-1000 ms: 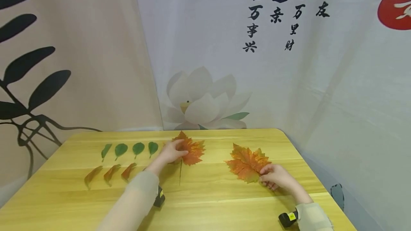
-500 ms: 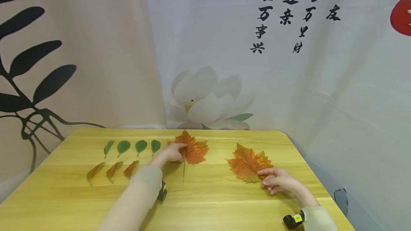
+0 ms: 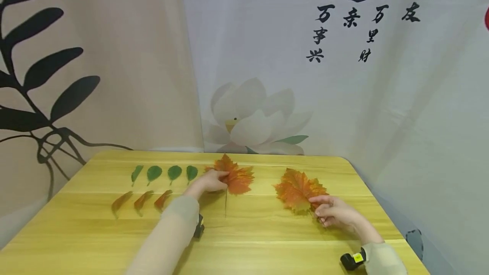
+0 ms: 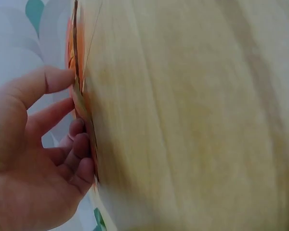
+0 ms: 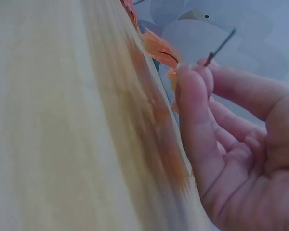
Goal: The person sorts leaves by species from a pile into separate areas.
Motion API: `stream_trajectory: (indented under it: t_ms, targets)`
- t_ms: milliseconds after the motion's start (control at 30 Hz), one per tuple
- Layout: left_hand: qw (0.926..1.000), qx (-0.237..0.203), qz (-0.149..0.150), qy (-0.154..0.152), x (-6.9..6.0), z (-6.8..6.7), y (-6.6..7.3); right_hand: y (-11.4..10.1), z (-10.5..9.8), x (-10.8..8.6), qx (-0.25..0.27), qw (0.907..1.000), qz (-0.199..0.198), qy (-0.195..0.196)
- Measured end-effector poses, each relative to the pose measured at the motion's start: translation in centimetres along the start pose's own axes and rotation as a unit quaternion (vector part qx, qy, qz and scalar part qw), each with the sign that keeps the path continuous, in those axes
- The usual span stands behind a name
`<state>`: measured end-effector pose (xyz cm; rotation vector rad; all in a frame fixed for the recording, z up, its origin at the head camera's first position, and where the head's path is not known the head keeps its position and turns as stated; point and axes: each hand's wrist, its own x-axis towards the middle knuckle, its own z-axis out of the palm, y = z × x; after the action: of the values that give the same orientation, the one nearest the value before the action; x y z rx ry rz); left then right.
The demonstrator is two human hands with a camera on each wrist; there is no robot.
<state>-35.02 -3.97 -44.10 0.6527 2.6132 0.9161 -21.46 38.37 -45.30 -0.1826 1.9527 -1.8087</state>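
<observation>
On the left, an orange-red maple leaf (image 3: 238, 178) lies at the table's far side, its thin dark stem pointing toward the near edge. My left hand (image 3: 214, 180) covers part of this leaf; in the left wrist view its thumb and index finger pinch the leaf near the stem. Farther right is a second orange maple leaf (image 3: 296, 190), tilted up from the tabletop. My right hand (image 3: 337, 212) pinches it at the base of its stem, and the stem's end (image 5: 224, 45) sticks out past the fingertips in the right wrist view.
Several green leaves (image 3: 174, 172) form a row at the far left of the wooden table (image 3: 252, 249). Several curled brown-orange leaves (image 3: 142, 202) lie in a row nearer. Behind the table hangs a printed curtain (image 3: 259, 67).
The head view has turned slightly left, so everything shifts right. My left index finger, stretched over the leaf half a second ago, is drawn in. The right hand keeps its hold on its maple leaf.
</observation>
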Motion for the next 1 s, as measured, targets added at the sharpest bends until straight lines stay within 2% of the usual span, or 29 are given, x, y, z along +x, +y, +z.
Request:
stream_trajectory:
  t_ms: [267,533,733,1000]
  targets:
    - [0.9998,-0.017,-0.002,0.009,0.2,0.6,-0.1,-1.7,0.7,0.8,-0.038,0.9989,-0.011,0.025]
    - [0.9999,-0.013,-0.008,0.008,-0.3,0.3,0.1,-4.1,2.3,1.8,-0.072,0.9954,-0.034,0.054]
    - [0.9995,-0.022,-0.023,0.009,-0.5,0.1,0.2,-5.9,3.3,2.2,-0.088,0.9925,-0.051,0.069]
    - [0.9995,-0.014,-0.028,0.004,-0.4,0.1,0.3,-6.9,4.1,2.5,-0.108,0.9888,-0.057,0.086]
